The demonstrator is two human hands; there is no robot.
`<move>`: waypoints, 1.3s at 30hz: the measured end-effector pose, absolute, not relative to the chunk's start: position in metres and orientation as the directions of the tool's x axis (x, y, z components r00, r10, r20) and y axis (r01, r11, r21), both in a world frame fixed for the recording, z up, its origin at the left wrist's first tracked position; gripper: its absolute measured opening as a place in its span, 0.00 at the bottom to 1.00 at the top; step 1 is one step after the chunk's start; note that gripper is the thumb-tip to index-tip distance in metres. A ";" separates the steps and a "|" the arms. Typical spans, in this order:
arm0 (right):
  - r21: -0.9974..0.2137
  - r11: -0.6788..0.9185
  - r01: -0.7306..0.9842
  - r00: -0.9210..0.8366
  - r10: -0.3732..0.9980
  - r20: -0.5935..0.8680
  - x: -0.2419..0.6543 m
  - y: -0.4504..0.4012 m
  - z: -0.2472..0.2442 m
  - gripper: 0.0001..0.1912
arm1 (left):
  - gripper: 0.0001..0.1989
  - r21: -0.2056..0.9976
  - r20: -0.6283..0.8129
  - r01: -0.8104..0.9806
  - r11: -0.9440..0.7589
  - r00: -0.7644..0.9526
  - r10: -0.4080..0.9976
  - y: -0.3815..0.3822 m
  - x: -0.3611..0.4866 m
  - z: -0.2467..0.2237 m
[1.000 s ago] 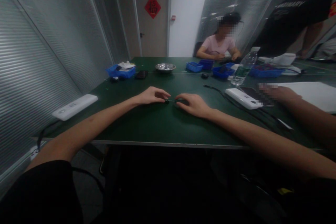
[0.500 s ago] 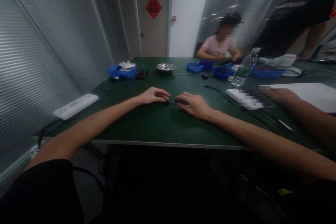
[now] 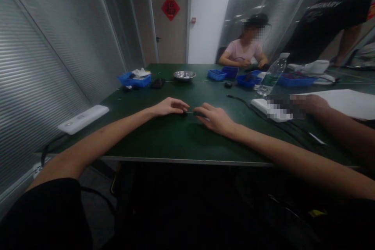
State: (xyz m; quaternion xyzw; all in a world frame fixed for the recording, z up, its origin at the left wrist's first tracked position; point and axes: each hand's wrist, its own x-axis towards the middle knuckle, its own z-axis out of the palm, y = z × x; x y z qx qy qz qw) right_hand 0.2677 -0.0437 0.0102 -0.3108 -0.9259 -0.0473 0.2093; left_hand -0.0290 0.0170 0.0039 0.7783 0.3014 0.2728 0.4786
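Over the middle of the green table [image 3: 164,140], my right hand [image 3: 215,119] is closed round the dark handle of a small screwdriver [image 3: 199,113]. Its thin metal shaft points left, to a small black part [image 3: 185,113] under the fingertips of my left hand [image 3: 170,106]. The thumb and fingers of my left hand pinch this part at the table surface. The shaft tip meets or nearly touches the part; which one is too small to tell.
Farther back are a metal bowl [image 3: 184,76], blue trays [image 3: 216,74] and a black phone [image 3: 158,83]. A white power strip [image 3: 84,119] lies left. At right are a bottle [image 3: 272,76], a cable [image 3: 240,99], a white device [image 3: 265,108] and another person's hand [image 3: 315,103]. A person sits opposite.
The screwdriver in my right hand has moved slightly left, along with that hand. My left hand keeps its pinch. At right, the other person's hand has shifted a little.
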 end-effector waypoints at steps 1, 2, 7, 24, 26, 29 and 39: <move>-0.041 0.803 0.595 -0.719 0.554 0.420 0.267 -0.045 0.010 0.18 | 0.25 0.910 0.134 0.207 -0.358 0.671 0.729 0.017 -0.029 0.004; -0.037 0.804 0.594 -0.720 0.551 0.422 0.266 -0.045 0.010 0.18 | 0.25 0.910 0.131 0.208 -0.357 0.674 0.727 0.017 -0.029 0.005; -0.026 0.813 0.582 -0.732 0.538 0.418 0.265 -0.047 0.010 0.18 | 0.25 0.895 0.123 0.226 -0.384 0.703 0.701 0.016 -0.029 0.007; 0.054 0.811 0.582 -0.762 0.521 0.385 0.261 -0.049 0.012 0.20 | 0.21 0.884 0.157 0.226 -0.410 0.682 0.715 0.013 -0.028 0.006; 0.038 0.807 0.589 -0.756 0.534 0.380 0.260 -0.048 0.012 0.20 | 0.21 0.879 0.158 0.231 -0.416 0.682 0.714 0.012 -0.027 0.005; -0.023 0.809 0.588 -0.754 0.558 0.348 0.257 -0.047 0.013 0.19 | 0.20 0.871 0.164 0.233 -0.433 0.692 0.703 0.009 -0.022 0.003; -0.120 0.785 0.608 -0.709 0.605 0.363 0.256 -0.044 0.010 0.18 | 0.22 0.857 0.210 0.208 -0.471 0.693 0.689 0.004 -0.012 0.003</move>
